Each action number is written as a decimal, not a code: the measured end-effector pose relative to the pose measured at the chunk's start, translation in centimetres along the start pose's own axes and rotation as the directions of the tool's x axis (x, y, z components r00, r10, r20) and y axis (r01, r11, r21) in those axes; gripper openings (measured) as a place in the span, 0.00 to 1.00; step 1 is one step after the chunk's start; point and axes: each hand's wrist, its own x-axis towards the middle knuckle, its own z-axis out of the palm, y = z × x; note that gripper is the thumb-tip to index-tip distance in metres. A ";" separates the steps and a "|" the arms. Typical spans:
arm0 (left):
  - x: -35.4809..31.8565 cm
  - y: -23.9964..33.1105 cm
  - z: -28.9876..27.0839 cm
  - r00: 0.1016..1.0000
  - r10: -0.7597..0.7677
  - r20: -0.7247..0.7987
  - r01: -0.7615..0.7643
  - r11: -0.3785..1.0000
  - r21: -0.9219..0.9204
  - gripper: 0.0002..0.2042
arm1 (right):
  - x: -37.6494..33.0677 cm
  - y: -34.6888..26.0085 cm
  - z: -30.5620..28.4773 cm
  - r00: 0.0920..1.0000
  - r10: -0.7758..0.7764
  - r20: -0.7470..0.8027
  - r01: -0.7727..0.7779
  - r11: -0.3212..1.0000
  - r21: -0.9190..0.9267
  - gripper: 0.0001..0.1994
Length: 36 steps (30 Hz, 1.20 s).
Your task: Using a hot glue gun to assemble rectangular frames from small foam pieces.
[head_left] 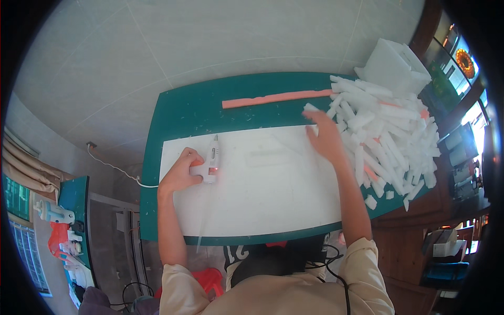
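My left hand [181, 173] is closed round the handle of a white hot glue gun [212, 160], which is over the left part of a white board [257, 199]. The gun's nozzle points toward the far side, and a clear glue stick [204, 218] trails from its back end. My right hand [326, 135] is above the board's far right edge, thumb and fingers apart. At its fingertips is a small white foam piece [311, 107]; whether they touch it is hard to tell. A long pink foam strip [273, 98] lies beyond the board.
A big pile of white foam strips [388, 136], with a few pink ones, covers the right of the green table [194, 113]. Behind it stands a white foam block [394, 65]. A white cable [118, 169] runs from a wall socket to the table's left edge.
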 end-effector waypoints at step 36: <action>2.1 9.8 6.0 0.967 0.077 -0.243 -0.168 0.908 -0.384 0.21 | -2.7 -12.6 5.3 0.982 -0.111 0.151 0.029 0.887 0.462 0.21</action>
